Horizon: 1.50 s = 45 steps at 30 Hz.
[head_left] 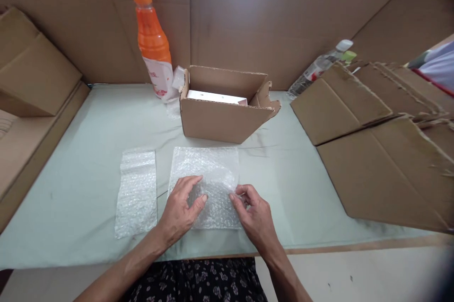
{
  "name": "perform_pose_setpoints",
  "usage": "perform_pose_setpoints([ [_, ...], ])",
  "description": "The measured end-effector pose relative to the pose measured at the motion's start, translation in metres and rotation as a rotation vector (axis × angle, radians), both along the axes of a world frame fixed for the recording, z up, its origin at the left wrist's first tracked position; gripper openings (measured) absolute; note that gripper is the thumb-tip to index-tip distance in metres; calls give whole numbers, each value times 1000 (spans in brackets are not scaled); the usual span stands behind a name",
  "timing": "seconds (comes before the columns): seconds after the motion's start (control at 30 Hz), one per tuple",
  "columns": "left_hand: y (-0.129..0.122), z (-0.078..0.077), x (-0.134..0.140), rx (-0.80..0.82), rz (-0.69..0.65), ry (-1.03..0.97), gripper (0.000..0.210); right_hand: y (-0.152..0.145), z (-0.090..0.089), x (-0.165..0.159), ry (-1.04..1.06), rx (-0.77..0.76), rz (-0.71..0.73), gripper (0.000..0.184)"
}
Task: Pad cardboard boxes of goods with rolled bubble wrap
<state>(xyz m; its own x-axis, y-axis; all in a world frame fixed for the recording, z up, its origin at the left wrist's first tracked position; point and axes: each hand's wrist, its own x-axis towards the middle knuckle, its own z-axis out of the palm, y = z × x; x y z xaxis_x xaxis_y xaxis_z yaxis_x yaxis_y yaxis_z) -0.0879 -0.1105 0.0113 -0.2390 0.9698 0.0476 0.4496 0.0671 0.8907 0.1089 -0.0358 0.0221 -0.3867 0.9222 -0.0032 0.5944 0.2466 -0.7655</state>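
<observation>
A square piece of bubble wrap (pixel 213 162) lies on the table in front of me. My left hand (pixel 182 207) rests over its left part, with thumb and fingers apart. At the sheet's right edge, my right hand (pixel 253 212) pinches the bubble wrap between thumb and fingers. To the left lies a narrower strip of bubble wrap (pixel 137 193), which neither hand touches. Just beyond the square piece stands an open cardboard box (pixel 216 122), its top flaps up. Inside it the top of a white box (pixel 217 97) shows; the rest is hidden.
An orange drink bottle (pixel 152 41) stands at the back left beside crumpled clear plastic (pixel 177 79). Cardboard boxes (pixel 386 164) fill the right side, with a clear bottle (pixel 315 72) leaning behind them. More cardboard (pixel 35 70) is at the left. A pale green cloth (pixel 88 160) covers the table.
</observation>
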Motion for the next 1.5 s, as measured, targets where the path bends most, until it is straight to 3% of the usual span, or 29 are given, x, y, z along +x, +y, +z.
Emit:
perform_pose_setpoints([
  [0.07,2,12,-6,-101,23,-273,48,-5,16,-12,51,-91,96,13],
  [0.13,4,21,-16,-174,42,-482,60,-12,27,-30,90,-158,276,25],
  [0.2,4,22,-28,-229,102,-559,63,-17,32,-46,129,-197,462,41],
  [0.27,2,17,-40,-266,172,-519,50,-18,29,-55,163,-200,558,46],
  [0.4,-1,4,-58,-273,247,-243,27,-13,14,-57,205,-157,501,34],
  [0.53,10,4,-67,-301,289,64,44,-12,-3,-62,147,-28,517,34],
  [0.67,22,7,-67,-480,213,339,61,-16,-21,-70,45,123,492,34],
  [0.77,20,6,-62,-528,187,476,63,-18,-28,-70,29,141,475,33],
  [1.0,4,10,-58,-535,187,511,67,-7,-23,-63,-127,133,320,31],
  [1.17,7,3,-55,-504,149,458,65,-3,-22,-69,-276,105,342,43],
  [1.33,10,-3,-52,-501,191,565,62,-4,-19,-74,-351,52,331,46],
  [1.4,8,-4,-52,-431,230,616,60,-4,-18,-76,-371,45,327,46],
  [1.5,1,-5,-48,-181,291,689,53,-4,-18,-76,-368,60,320,47],
])
